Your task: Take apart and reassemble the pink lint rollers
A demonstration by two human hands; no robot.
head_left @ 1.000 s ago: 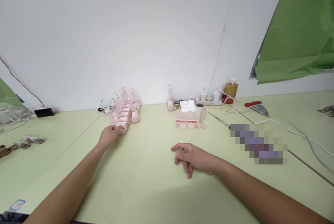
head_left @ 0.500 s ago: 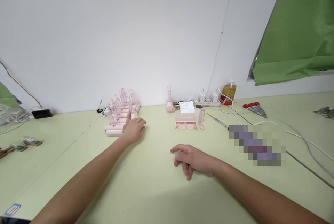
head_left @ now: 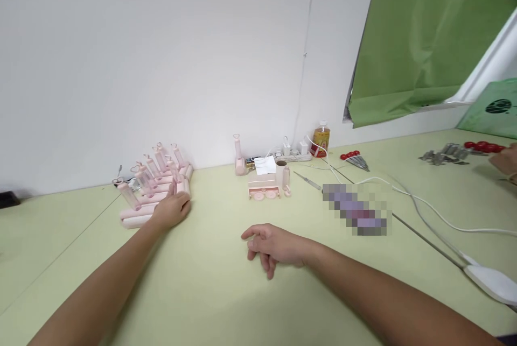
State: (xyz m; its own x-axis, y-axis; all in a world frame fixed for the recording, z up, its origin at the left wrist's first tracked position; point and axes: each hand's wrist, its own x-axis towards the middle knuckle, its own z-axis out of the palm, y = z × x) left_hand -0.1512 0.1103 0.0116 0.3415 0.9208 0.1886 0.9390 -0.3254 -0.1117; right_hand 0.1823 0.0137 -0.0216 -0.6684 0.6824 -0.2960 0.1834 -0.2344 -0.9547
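At the left, several pink devices (head_left: 137, 218), each with a clear capped tube, stand in a row with their rounded bases side by side. My left hand (head_left: 172, 210) is at the row's right end, its fingers curled against one pink device (head_left: 182, 187); the fingertips are partly hidden. Over the middle of the table, my right hand (head_left: 274, 246) holds nothing, with its fingers loosely bent and apart. Beyond it sit a pink case (head_left: 263, 189) with two round parts in front, a beige cylinder (head_left: 281, 173) and a small pink tube (head_left: 286, 176). Another pink device (head_left: 239, 160) stands upright near the wall.
A power strip (head_left: 297, 156) with chargers lies along the wall by a drink bottle (head_left: 320, 139). A screwdriver (head_left: 307, 181), red-tipped metal tools (head_left: 354, 160) and white cables (head_left: 436, 222) lie to the right. A co-worker's hand (head_left: 507, 163) shows at the right edge.
The view has turned right, bringing the co-worker's hand into sight. My left hand's fingers have curled in at the pink devices. My right hand keeps its pose.
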